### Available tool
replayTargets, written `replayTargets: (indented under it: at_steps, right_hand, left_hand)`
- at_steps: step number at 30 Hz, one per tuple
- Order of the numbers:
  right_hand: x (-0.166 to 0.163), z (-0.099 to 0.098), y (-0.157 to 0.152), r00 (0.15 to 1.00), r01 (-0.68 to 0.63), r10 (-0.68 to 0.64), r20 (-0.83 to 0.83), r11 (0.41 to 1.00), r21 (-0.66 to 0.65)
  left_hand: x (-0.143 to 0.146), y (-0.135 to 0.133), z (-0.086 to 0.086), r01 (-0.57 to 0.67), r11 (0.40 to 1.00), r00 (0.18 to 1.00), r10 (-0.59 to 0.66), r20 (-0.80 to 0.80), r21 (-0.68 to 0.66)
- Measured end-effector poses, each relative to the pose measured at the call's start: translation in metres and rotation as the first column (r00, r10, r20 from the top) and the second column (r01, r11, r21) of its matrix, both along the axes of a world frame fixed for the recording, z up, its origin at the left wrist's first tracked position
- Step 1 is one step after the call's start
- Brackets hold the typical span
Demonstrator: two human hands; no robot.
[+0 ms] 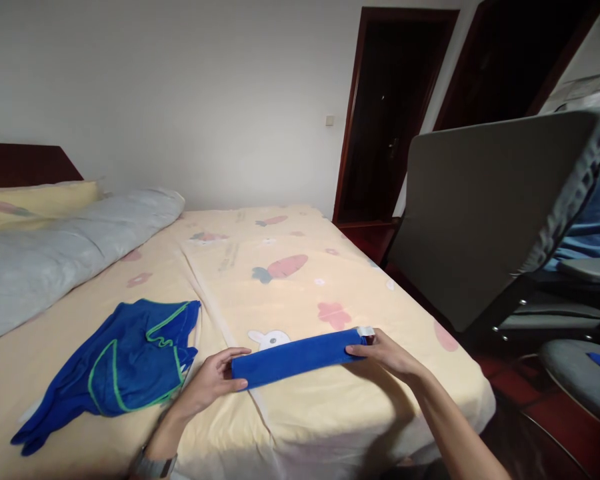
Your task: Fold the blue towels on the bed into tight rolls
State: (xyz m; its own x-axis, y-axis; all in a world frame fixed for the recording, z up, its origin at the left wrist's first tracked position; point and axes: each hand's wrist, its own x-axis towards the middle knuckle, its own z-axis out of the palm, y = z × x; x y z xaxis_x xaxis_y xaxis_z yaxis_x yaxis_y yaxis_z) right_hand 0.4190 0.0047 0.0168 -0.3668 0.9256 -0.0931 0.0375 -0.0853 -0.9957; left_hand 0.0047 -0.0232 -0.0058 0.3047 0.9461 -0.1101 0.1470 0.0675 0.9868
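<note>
A blue cloth (pixel 300 359), folded into a long flat strip, is stretched between my hands just over the bed's front part. My left hand (pixel 219 380) pinches its left end, thumb below and fingers behind. At the other end my right hand (pixel 380 353) grips the strip, where a small white label (pixel 365 331) sticks out. To the left of my left hand lies a crumpled blue cloth (pixel 135 360) with bright green edging, spread loosely on the bed. Whether it is a garment or a towel I cannot tell.
The bed (pixel 240 293) has a pale yellow sheet with carrots, flowers and rabbits. A rolled grey quilt (pixel 80 240) and yellow pillow (pixel 40 200) lie left. A grey chair back (pixel 480 213) rises at right, near a round grey stool (pixel 580 373). A dark door (pixel 395 120) stands behind.
</note>
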Motion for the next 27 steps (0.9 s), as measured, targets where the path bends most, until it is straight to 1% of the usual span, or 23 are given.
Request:
replayTargets:
  at_steps: [2, 4, 9, 13, 16, 19, 21, 24, 25, 26, 27]
  right_hand:
    - [0.004, 0.006, -0.004, 0.999, 0.025, -0.025, 0.034, 0.999, 0.022]
    - [0.009, 0.010, -0.009, 0.997, 0.048, -0.048, 0.056, 0.999, 0.014]
    - [0.021, 0.021, -0.032, 0.995, 0.096, -0.096, 0.003, 0.994, -0.047]
    - [0.029, 0.024, -0.047, 0.991, 0.134, -0.130, 0.042, 0.986, -0.097]
    - [0.032, 0.024, -0.053, 0.981, 0.191, -0.187, 0.040, 0.975, -0.113]
    - [0.032, 0.027, -0.058, 0.966, 0.258, -0.256, 0.026, 0.959, -0.118]
    - [0.036, 0.033, -0.065, 0.950, 0.312, -0.310, 0.034, 0.942, -0.120]
    - [0.061, 0.046, -0.084, 0.907, 0.422, -0.417, 0.065, 0.893, -0.155]
    - [0.075, 0.052, -0.093, 0.874, 0.486, -0.478, 0.093, 0.865, -0.126]
    - [0.091, 0.058, -0.104, 0.821, 0.566, -0.559, 0.117, 0.823, -0.048]
    - [0.107, 0.064, -0.116, 0.731, 0.657, -0.667, 0.143, 0.745, 0.118]
  left_hand:
    - [0.004, -0.001, 0.001, -0.027, 1.000, 1.000, 0.027, 0.001, 0.011]
    - [0.009, -0.004, 0.003, -0.037, 0.999, 0.999, 0.037, 0.011, -0.015]
    - [0.024, -0.009, 0.008, 0.037, 0.991, 0.992, -0.020, 0.128, -0.130]
    - [0.030, -0.011, 0.004, 0.063, 0.981, 0.985, -0.032, 0.167, -0.183]
    - [0.038, -0.012, -0.003, 0.043, 0.987, 0.981, -0.012, 0.194, -0.156]
    - [0.052, -0.012, -0.009, -0.021, 0.995, 0.963, 0.047, 0.264, -0.101]
    - [0.062, -0.012, -0.012, -0.071, 0.993, 0.950, 0.096, 0.297, -0.095]
    - [0.070, -0.011, -0.014, -0.101, 0.986, 0.942, 0.138, 0.307, -0.134]
    - [0.071, -0.011, -0.014, -0.102, 0.983, 0.941, 0.145, 0.306, -0.151]
    - [0.072, -0.011, -0.015, -0.103, 0.980, 0.941, 0.151, 0.304, -0.168]
    - [0.072, -0.011, -0.015, -0.103, 0.978, 0.941, 0.155, 0.300, -0.179]
